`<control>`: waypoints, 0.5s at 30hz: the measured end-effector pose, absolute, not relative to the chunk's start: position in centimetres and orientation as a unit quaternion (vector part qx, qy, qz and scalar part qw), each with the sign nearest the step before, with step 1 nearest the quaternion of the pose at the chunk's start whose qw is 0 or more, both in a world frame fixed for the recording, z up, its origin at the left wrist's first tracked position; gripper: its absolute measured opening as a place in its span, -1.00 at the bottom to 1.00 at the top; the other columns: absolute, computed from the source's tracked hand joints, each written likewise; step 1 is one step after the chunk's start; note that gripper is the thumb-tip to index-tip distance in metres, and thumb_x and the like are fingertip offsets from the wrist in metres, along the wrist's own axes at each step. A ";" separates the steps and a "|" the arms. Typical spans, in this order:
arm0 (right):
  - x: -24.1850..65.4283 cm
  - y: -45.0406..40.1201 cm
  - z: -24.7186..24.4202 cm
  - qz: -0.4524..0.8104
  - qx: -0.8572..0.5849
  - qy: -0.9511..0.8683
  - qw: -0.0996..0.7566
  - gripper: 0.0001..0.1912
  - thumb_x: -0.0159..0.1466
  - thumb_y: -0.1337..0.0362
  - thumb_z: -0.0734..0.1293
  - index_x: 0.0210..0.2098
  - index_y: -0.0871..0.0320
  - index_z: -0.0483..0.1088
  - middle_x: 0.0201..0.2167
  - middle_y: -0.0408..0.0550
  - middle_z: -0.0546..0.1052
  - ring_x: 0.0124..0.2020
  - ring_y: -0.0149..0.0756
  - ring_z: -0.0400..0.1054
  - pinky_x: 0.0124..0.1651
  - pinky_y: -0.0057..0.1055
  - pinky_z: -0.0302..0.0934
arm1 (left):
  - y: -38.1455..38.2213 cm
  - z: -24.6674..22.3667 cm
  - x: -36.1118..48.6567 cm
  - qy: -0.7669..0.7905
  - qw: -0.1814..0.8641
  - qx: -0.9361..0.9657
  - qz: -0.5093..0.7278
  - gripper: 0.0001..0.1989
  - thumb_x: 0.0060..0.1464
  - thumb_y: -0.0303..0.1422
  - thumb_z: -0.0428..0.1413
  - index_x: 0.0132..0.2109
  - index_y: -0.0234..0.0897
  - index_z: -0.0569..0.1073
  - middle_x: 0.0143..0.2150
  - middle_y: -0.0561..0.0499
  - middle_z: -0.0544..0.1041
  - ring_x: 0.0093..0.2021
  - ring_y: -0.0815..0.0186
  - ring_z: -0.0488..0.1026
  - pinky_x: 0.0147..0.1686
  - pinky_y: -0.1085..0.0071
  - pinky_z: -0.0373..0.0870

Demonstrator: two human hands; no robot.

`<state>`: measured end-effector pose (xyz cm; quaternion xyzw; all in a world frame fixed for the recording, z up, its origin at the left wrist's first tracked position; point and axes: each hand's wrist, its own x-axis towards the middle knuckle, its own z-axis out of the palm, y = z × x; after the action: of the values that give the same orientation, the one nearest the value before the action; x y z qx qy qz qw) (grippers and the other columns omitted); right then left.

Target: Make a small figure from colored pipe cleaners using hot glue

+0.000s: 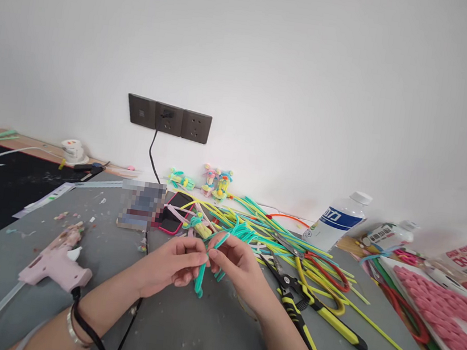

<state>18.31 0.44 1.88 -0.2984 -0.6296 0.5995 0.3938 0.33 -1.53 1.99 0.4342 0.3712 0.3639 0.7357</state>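
In the middle of the view, my left hand [176, 265] pinches a bent teal pipe cleaner [200, 282] between thumb and fingers. Its folded end hangs down below the fingertips. My right hand [239, 265] touches the left fingertips and is closed on the upper part of the same teal piece. Just behind the hands lies a loose bundle of teal pipe cleaners [241, 230]. A small yellow and green figure [200, 225] of pipe cleaner sits behind the fingertips, partly hidden.
A pink glue gun [55, 266] lies at the left with its cord near my left forearm. Yellow-black pliers [327, 316] and scissors [339, 304] lie at the right among yellow stems. A bottle [337, 223] and small figures [216, 183] stand by the wall.
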 end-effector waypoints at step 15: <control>17.7 -0.5 1.6 0.205 -0.258 -0.808 0.489 -0.87 0.30 0.44 0.25 -0.24 0.10 0.39 -0.30 0.00 0.41 -0.28 -0.26 0.34 -0.25 -0.33 0.26 | -1.6 1.9 0.8 0.403 0.633 0.446 0.488 -0.66 -0.01 -0.11 0.27 -0.42 -0.32 0.44 -0.59 0.13 0.37 -0.65 0.54 0.20 -0.66 0.58 0.14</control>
<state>17.74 -0.53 1.64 -0.2575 -0.8079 0.2046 0.4890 0.85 -1.61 1.92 0.4456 0.4030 0.4879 0.6332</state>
